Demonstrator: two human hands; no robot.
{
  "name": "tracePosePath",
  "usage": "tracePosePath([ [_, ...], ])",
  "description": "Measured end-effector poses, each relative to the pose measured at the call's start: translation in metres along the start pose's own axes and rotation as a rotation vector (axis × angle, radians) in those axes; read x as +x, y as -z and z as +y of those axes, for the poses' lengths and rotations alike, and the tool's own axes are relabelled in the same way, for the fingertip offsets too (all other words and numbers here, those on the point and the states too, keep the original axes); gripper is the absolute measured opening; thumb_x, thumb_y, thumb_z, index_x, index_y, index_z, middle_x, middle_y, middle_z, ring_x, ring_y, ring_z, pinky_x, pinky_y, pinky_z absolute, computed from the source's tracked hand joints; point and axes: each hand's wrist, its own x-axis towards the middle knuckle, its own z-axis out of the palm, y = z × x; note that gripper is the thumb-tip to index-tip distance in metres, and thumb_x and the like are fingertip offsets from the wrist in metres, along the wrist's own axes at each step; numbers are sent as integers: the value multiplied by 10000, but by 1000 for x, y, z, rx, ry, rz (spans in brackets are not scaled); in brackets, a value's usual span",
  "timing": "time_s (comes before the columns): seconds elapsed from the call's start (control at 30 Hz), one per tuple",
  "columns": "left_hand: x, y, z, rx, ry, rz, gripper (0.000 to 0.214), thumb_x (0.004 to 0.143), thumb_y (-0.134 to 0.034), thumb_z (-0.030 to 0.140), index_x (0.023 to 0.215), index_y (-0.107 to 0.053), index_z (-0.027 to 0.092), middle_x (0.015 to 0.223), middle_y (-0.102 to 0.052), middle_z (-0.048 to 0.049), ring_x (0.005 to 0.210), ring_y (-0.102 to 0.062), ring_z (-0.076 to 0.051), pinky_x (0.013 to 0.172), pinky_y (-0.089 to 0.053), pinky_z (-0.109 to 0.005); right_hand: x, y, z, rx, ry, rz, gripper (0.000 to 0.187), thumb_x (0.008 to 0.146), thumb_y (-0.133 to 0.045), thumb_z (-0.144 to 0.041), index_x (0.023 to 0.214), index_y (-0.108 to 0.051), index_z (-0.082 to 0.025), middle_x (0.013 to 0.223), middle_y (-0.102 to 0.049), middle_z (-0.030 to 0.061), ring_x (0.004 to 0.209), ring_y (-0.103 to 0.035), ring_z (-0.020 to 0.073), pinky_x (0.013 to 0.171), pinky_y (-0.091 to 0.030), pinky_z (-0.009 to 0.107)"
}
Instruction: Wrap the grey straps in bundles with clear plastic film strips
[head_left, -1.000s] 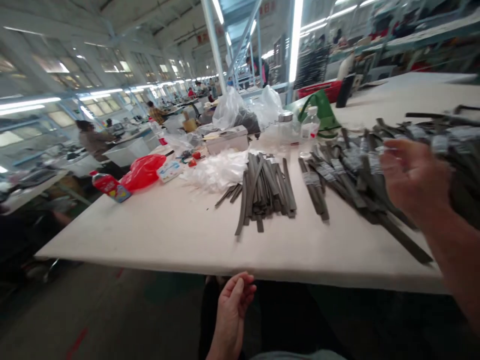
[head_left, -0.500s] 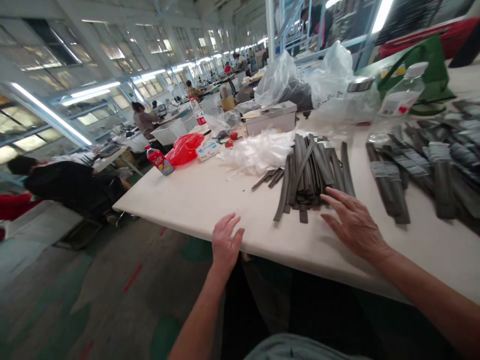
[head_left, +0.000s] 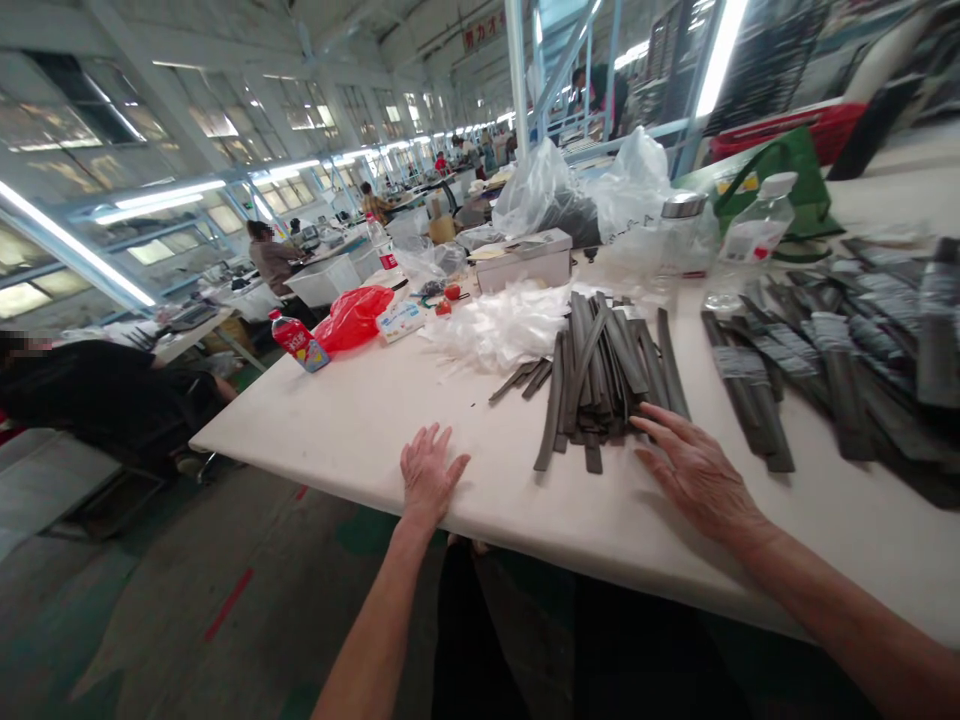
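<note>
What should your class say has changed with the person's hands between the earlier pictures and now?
The right hand has come down from the air onto the tabletop, beside the loose dark strips. The left hand has risen from below its edge onto it. Neither hand took hold of anything. The strips and banded bundles stayed put.

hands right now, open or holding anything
Left hand: open, flat on the white table, holding nothing.
Right hand: open, holding nothing, beside the dark strips.
</note>
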Motion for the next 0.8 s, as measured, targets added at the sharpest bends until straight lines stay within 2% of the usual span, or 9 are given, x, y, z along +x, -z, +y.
tracePosePath([
  [0.1, 7, -1, -15, -78, 65, 171, 570, 906, -371, 550, 1318, -510, 181, 1375, -516, -155, 1303, -410, -308, 1072, -267, -511, 1, 6, -4, 34, -40, -8, 413, 953, -374, -418, 1236, -562, -183, 1360, -506, 141, 1231, -491, 292, 1022, -405, 499],
  [0.17, 10, -4, -21, -96, 77, 229, 559, 907, -361, 557, 1301, -530, 198, 1359, -533, -150, 1297, -417, -313, 1063, -269, -518, 1, 8, -7, 48, -65, -12, 395, 950, -391, -402, 1227, -574, -188, 1354, -516, 135, 1236, -491, 279, 1029, -407, 485],
  [0.33, 0, -15, -23, -52, -76, 201, 441, 919, -366, 520, 1102, -672, 260, 1289, -601, -93, 1295, -419, -319, 1067, -222, -536, -2, 9, -10, 59, -109, -9, 362, 941, -437, -379, 1215, -586, -195, 1350, -526, 122, 1243, -486, 265, 1051, -394, 463],
  [0.43, -7, -20, -22, -40, -95, 213, 410, 917, -381, 509, 1039, -692, 271, 1251, -628, -76, 1273, -445, -317, 1071, -210, -544, 3, 15, -5, 82, -137, -1, 360, 947, -418, -382, 1215, -578, -204, 1359, -519, 110, 1259, -471, 255, 1058, -389, 452],
  [0.57, -7, -21, -23, -89, -29, 325, 500, 913, -377, 516, 1197, -608, 175, 1297, -583, -150, 1272, -448, -315, 1055, -298, -500, 38, 32, 19, 18, -335, 20, 365, 954, -383, -329, 1245, -546, -180, 1389, -485, 109, 1286, -438, 236, 1092, -343, 418],
  [0.63, -7, -21, -24, -117, -8, 384, 499, 913, -387, 503, 1217, -589, 163, 1294, -582, -158, 1270, -454, -306, 1053, -322, -479, 64, 36, 36, -32, -436, 4, 370, 932, -442, -297, 1258, -533, -148, 1385, -479, 143, 1290, -425, 265, 1095, -318, 439],
  [0.73, -8, -20, -23, -119, -6, 413, 415, 919, -405, 458, 1174, -617, 209, 1268, -607, -120, 1268, -459, -294, 1065, -317, -479, 96, 29, 60, -47, -545, -70, 375, 841, -624, -278, 1162, -587, -85, 1237, -569, 209, 1189, -504, 334, 1019, -370, 512],
  [0.8, -9, -19, -23, -112, -22, 414, 375, 920, -414, 436, 1129, -643, 226, 1245, -625, -101, 1262, -465, -294, 1065, -317, -484, 108, 19, 71, -22, -599, -124, 342, 830, -667, -298, 1101, -611, -96, 1155, -608, 165, 1098, -562, 301, 953, -429, 507],
])
